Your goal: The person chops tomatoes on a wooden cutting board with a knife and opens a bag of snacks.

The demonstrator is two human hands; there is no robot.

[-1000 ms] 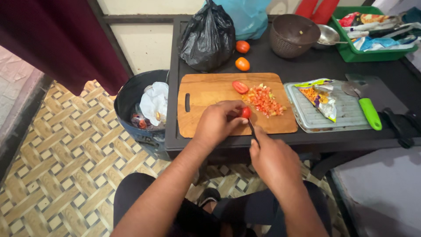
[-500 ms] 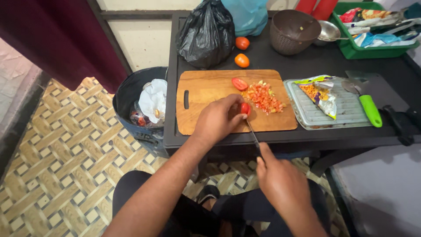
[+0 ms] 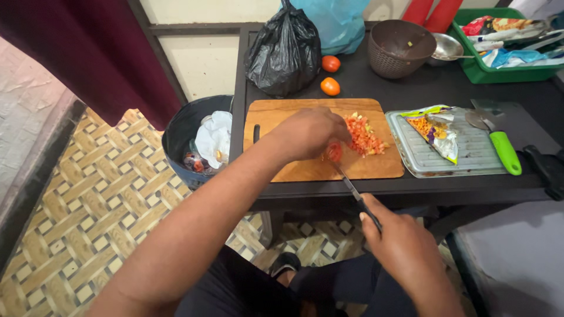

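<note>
A tomato piece [image 3: 334, 152] sits on the wooden board [image 3: 294, 170], near its front edge, pinned under the fingers of the left hand [image 3: 311, 132], which is curled down over it. The knife [image 3: 352, 191] comes in from the front of the table with its tip right at the piece; the right hand [image 3: 399, 249] is wrapped tight round the handle, out past the table edge. Just beside the piece, to the right, lies a heap of diced tomato [image 3: 364, 135]. Behind the board stand two whole tomatoes [image 3: 330, 86] next to a black bag [image 3: 285, 53], and a brown basket [image 3: 399, 50] farther right. A tray [image 3: 470, 158] with a snack packet [image 3: 437, 129] and a green-handled tool [image 3: 504, 149] lies right of the board. A bin [image 3: 185, 132] stands on the floor to the left.
</note>
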